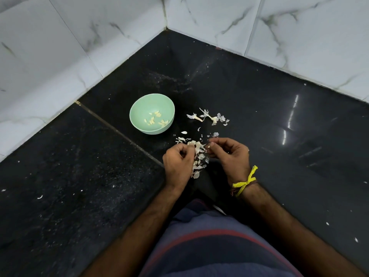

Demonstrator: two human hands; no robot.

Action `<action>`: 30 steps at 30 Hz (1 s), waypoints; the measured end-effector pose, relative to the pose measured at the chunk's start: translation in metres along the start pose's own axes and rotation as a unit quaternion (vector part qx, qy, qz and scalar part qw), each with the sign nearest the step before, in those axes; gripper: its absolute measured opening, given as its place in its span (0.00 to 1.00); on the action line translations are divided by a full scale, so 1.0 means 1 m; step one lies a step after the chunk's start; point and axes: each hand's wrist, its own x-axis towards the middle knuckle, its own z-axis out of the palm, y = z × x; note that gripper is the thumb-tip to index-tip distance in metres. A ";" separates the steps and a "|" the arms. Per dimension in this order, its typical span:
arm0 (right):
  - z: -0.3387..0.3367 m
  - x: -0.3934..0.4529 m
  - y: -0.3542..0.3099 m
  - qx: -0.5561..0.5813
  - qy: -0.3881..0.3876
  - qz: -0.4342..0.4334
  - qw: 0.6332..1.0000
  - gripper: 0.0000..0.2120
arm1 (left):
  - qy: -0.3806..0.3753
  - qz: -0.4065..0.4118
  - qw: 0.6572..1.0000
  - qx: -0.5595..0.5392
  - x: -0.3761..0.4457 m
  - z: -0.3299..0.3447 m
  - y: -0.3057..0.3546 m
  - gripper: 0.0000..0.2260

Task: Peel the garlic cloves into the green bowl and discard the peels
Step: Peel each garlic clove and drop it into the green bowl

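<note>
1. Green bowl (152,113): it stands on the black counter (79,176), to the far left of both hands, and holds several peeled cloves (156,119). Judgement: drop each finished clove there, clear of loose skin.
2. Left hand (178,162): its fingers are curled, and the thumb and fingertips pinch papery skin at the left edge of the peel pile (198,154). Whether a clove lies inside the grip cannot be told.
3. Peel pile: it lies between the two hands; more scraps and two stripped stems (207,116) lie farther off, right of the bowl. Judgement: collect these before discarding, since the flakes scatter easily.
4. Right hand (229,154): its fingers are curled and the fingertips pinch a small pale piece, probably a clove or its skin. Judgement: pull the skin apart with opposed pinches, low over the pile.
</note>
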 end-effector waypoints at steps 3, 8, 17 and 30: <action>0.003 0.004 -0.001 -0.022 -0.002 -0.008 1.000 0.04 | 0.008 0.038 0.998 0.048 0.009 -0.001 -0.011 0.11; 0.011 0.014 -0.005 -0.067 -0.015 -0.027 0.997 0.03 | -0.009 0.087 0.995 0.057 0.024 0.003 -0.041 0.07; 0.038 0.045 -0.012 -0.142 -0.052 -0.085 0.985 0.03 | -0.022 0.183 0.980 0.073 0.029 0.006 -0.055 0.13; 0.151 0.124 -0.035 -0.395 -0.197 -0.234 0.866 0.10 | -0.008 0.165 0.986 0.029 0.030 0.007 -0.061 0.10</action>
